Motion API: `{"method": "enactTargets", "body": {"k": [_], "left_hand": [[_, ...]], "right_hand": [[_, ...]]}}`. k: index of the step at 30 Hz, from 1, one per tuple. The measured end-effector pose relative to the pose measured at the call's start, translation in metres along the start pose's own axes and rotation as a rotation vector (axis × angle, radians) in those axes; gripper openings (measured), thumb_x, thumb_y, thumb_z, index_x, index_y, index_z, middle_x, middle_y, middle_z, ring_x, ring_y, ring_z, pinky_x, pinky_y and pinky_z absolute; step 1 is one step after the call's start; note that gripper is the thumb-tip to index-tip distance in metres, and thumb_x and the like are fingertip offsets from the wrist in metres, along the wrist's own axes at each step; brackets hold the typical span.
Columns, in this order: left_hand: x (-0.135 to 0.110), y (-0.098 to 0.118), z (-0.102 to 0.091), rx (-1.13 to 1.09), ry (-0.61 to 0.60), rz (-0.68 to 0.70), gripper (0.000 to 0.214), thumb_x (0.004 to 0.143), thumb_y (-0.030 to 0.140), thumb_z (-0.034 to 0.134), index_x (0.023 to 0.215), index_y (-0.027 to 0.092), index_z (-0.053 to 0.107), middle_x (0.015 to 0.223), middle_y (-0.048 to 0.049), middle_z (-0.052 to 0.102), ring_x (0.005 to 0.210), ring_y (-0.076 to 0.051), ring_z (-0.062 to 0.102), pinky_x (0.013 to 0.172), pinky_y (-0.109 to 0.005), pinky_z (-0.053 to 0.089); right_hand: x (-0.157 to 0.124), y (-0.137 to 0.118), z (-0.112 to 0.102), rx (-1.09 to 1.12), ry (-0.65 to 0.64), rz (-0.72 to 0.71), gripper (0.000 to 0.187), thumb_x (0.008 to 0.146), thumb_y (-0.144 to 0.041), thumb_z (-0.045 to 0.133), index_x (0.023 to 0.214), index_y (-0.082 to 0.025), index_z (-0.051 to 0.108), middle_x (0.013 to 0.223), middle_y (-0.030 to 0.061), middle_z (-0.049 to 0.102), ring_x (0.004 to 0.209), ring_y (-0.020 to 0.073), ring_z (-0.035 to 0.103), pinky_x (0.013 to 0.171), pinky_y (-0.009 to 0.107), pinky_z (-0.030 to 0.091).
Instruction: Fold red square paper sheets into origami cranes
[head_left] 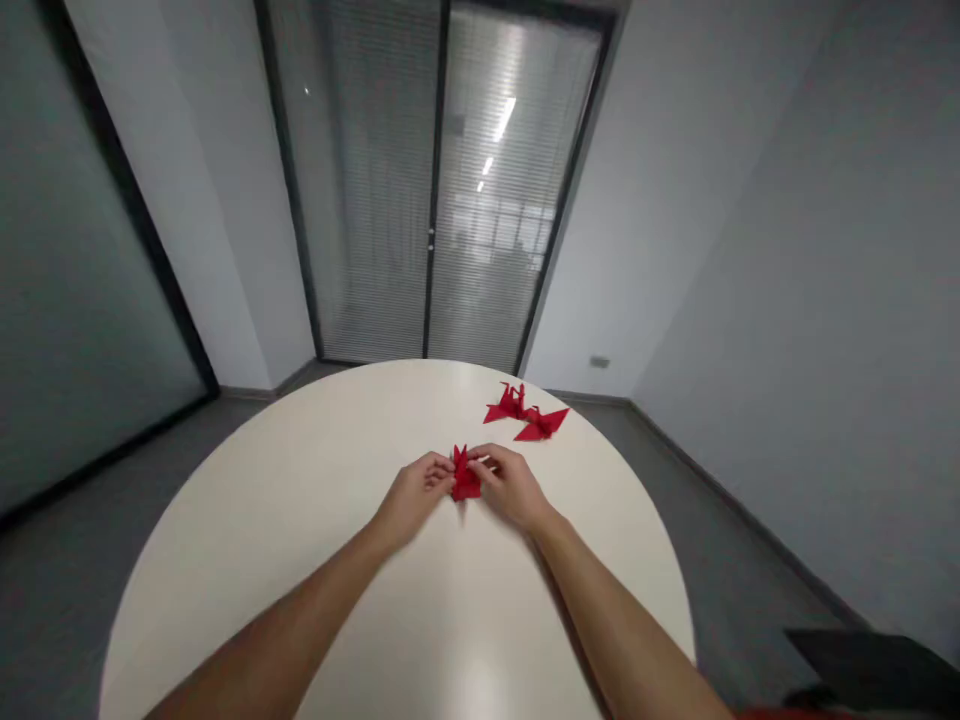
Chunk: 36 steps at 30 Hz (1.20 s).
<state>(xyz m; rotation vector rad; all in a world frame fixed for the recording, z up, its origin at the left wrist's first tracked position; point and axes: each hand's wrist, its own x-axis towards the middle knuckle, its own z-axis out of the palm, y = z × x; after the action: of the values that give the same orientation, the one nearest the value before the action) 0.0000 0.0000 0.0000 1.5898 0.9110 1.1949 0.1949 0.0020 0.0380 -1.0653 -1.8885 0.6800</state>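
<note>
Between my two hands, just above the white table, is a red folded-paper piece [465, 482] with two narrow points sticking up. My left hand [421, 488] pinches its left edge with thumb and fingers. From the right, my right hand [508, 482] grips the other side, its thumb lying against the paper's front. Farther back to the right, two finished-looking red paper cranes sit close together: one crane [510, 403] behind, and another crane [543, 424] with wings spread in front. Fine folds in the held piece are too small to make out.
The round white table [315, 480] spreads under my arms. Beyond it stand a glass partition with blinds [390, 200] and pale walls [645, 200]. A dark object [877, 665], perhaps a chair part, is at the lower right.
</note>
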Motion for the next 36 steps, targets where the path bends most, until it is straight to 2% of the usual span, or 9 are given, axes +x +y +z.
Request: {"method": "enactTargets", "body": {"k": [8,13,18,22,28,33,36], "left_hand": [[-0.004,0.019,0.003,0.206,0.007,0.037,0.015,0.084,0.026,0.062,0.091,0.020,0.073,0.092,-0.0048,0.075,0.084,-0.020,0.068,0.080,-0.032,0.052],[-0.004,0.023,0.003,0.163,0.045,0.021,0.016,0.083,0.026,0.062,0.090,0.020,0.074,0.093,-0.0054,0.077,0.086,-0.021,0.070,0.081,-0.032,0.054],[-0.004,0.020,0.003,0.142,0.070,-0.003,0.017,0.083,0.027,0.062,0.095,0.019,0.071,0.088,-0.0045,0.076,0.076,-0.019,0.070,0.072,-0.029,0.055],[-0.004,0.023,0.005,0.173,0.077,-0.003,0.016,0.084,0.029,0.062,0.092,0.019,0.071,0.087,-0.0047,0.076,0.078,-0.020,0.071,0.073,-0.029,0.055],[-0.004,0.027,0.008,0.194,0.099,0.021,0.016,0.086,0.030,0.060,0.089,0.019,0.072,0.089,-0.0054,0.076,0.081,-0.020,0.072,0.076,-0.030,0.056],[-0.004,0.025,0.009,0.184,0.094,0.049,0.016,0.087,0.031,0.060,0.087,0.019,0.070,0.086,-0.0046,0.075,0.079,-0.020,0.071,0.073,-0.029,0.056],[-0.004,0.025,0.009,0.171,0.097,0.051,0.018,0.089,0.033,0.058,0.089,0.019,0.068,0.087,-0.0046,0.075,0.080,-0.019,0.071,0.074,-0.029,0.056]], "right_hand": [[-0.001,0.005,0.000,0.069,-0.020,-0.013,0.014,0.091,-0.025,0.060,0.099,-0.020,0.071,0.098,0.0046,0.074,0.084,0.0173,0.067,0.077,0.030,0.051],[-0.001,0.007,0.001,0.088,-0.033,0.007,0.014,0.091,-0.027,0.061,0.098,-0.020,0.071,0.097,0.0045,0.073,0.085,0.0172,0.066,0.075,0.029,0.052],[-0.002,0.003,0.000,0.077,-0.024,0.023,0.015,0.089,-0.028,0.063,0.101,-0.021,0.070,0.098,0.0047,0.074,0.087,0.0176,0.067,0.071,0.027,0.052],[-0.001,0.002,-0.001,0.014,0.001,0.009,0.013,0.088,-0.027,0.065,0.096,-0.020,0.072,0.091,0.0037,0.074,0.080,0.0169,0.067,0.067,0.026,0.052],[-0.001,0.001,-0.003,-0.095,-0.016,-0.098,0.014,0.091,-0.024,0.063,0.098,-0.022,0.075,0.091,0.0047,0.075,0.077,0.0165,0.068,0.064,0.024,0.052],[-0.001,-0.004,-0.006,-0.230,-0.069,-0.241,0.020,0.093,-0.019,0.061,0.106,-0.024,0.076,0.093,0.0052,0.074,0.082,0.0172,0.068,0.074,0.027,0.052],[-0.001,-0.008,-0.008,-0.299,-0.096,-0.285,0.026,0.094,-0.017,0.059,0.113,-0.025,0.074,0.093,0.0053,0.072,0.082,0.0169,0.067,0.074,0.027,0.051]]}}
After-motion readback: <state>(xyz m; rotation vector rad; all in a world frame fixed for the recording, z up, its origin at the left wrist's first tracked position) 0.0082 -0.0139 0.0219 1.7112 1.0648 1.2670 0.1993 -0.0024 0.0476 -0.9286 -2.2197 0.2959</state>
